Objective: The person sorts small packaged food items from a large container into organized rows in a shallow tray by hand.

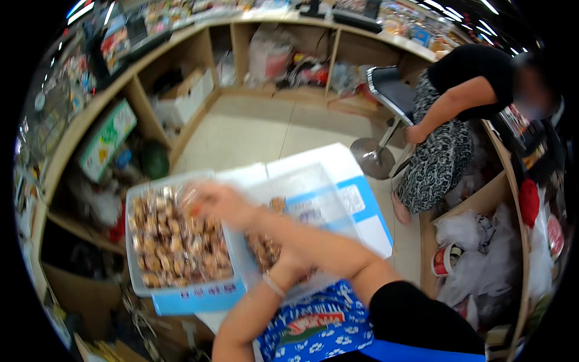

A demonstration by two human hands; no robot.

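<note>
On my left stands a translucent plastic tub with many small brown wrapped snacks in rough rows. Beside it is a second translucent tub, holding fewer of the same brown pieces. My right hand reaches across over the right part of the left tub. Motion smears its fingers, and a glossy wrapper shows at them. My left hand, with a pale band at the wrist, is at the right tub; my right forearm covers part of it and its fingers are hidden.
Both tubs rest on a blue and white carton. A curved wooden counter with stuffed shelves surrounds me. At the right another person is beside a black-seated stool. Plastic bags fill the right shelf; a watermelon lies at left.
</note>
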